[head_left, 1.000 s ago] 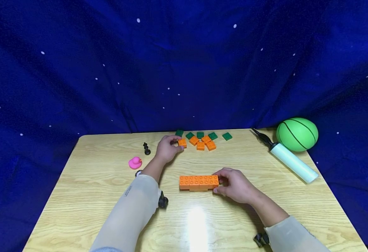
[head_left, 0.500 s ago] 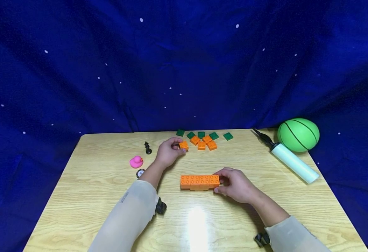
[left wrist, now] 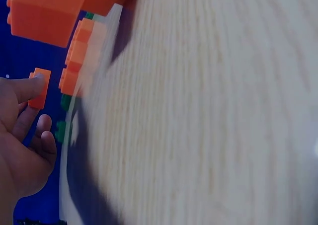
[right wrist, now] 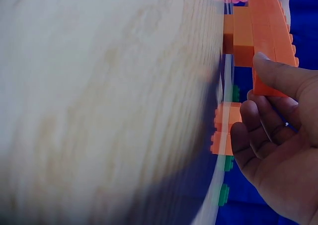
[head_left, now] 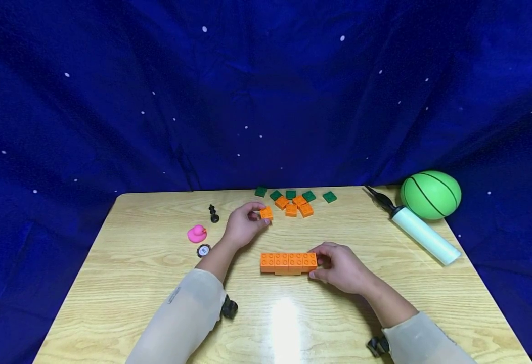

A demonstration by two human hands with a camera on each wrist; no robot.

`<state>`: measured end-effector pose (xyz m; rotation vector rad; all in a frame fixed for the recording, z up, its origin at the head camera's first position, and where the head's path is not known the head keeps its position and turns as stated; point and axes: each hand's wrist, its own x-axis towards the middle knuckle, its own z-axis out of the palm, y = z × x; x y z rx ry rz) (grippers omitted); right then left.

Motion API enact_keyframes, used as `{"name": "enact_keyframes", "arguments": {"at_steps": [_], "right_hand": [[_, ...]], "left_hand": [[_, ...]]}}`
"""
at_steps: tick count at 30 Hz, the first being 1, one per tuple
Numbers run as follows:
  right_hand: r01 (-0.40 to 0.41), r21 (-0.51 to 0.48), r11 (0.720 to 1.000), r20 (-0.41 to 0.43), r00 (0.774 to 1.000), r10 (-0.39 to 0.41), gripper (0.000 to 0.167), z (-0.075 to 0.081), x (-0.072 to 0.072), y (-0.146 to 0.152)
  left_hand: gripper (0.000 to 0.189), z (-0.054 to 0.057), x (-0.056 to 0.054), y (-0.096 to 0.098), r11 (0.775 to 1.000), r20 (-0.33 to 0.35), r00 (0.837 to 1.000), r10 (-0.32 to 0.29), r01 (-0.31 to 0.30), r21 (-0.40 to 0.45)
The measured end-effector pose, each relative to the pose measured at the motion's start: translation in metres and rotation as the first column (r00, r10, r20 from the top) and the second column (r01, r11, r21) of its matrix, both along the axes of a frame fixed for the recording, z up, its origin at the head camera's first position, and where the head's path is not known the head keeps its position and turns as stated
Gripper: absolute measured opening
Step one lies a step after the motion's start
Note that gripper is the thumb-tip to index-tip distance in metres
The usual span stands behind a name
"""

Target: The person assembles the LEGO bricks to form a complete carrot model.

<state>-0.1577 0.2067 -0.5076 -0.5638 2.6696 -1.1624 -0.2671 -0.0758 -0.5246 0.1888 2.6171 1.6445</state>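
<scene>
My left hand (head_left: 242, 224) pinches a small orange toy brick (head_left: 266, 214) between thumb and fingers, left of the loose bricks. In the left wrist view that brick (left wrist: 39, 89) is held off the table. My right hand (head_left: 341, 268) grips the right end of an orange brick structure (head_left: 289, 262), a row of bricks wider on top than below. The right wrist view shows the thumb (right wrist: 278, 73) on the side of the structure (right wrist: 268, 31), with fingers curled behind its end. Several loose orange bricks (head_left: 291, 210) lie behind, near the back edge.
Several flat green bricks (head_left: 309, 196) line the table's back edge. At left are a black chess piece (head_left: 214, 214), a pink rubber duck (head_left: 197, 233) and a poker chip (head_left: 204, 250). A hand pump (head_left: 423, 233) and a green ball (head_left: 431, 195) lie at right.
My left hand, pinching the small orange brick, has drawn slightly toward me and away from the green bricks, uncovering the poker chip. The right hand holds still on the structure.
</scene>
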Motion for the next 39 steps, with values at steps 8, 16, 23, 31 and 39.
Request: {"name": "enact_keyframes", "arguments": {"at_steps": [8,16,23,31,39], "right_hand": [[0.005,-0.007,1.000,0.008,1.000,-0.005,0.033,0.000,0.000,-0.001],[0.003,-0.008,1.000,0.005,1.000,-0.003,0.033,-0.001,0.000,-0.001],[0.000,-0.009,1.000,0.002,1.000,0.000,0.032,-0.001,0.000,-0.002],[0.009,0.003,1.000,0.005,1.000,-0.009,0.034,-0.002,-0.002,-0.002],[0.015,0.001,1.000,0.012,1.000,-0.015,0.035,-0.001,-0.002,-0.002]], "left_hand": [[0.035,0.009,0.015,0.002,1.000,-0.015,1.000,-0.021,0.021,0.002],[0.033,0.015,0.032,0.004,0.998,-0.019,0.998,-0.058,0.058,0.005],[0.032,0.017,0.044,-0.001,0.996,-0.049,0.995,-0.084,0.084,0.005],[0.032,0.024,0.061,-0.006,0.993,-0.090,0.989,-0.119,0.120,0.013],[0.033,0.024,0.082,-0.011,0.988,-0.073,0.987,-0.145,0.148,0.034]]}}
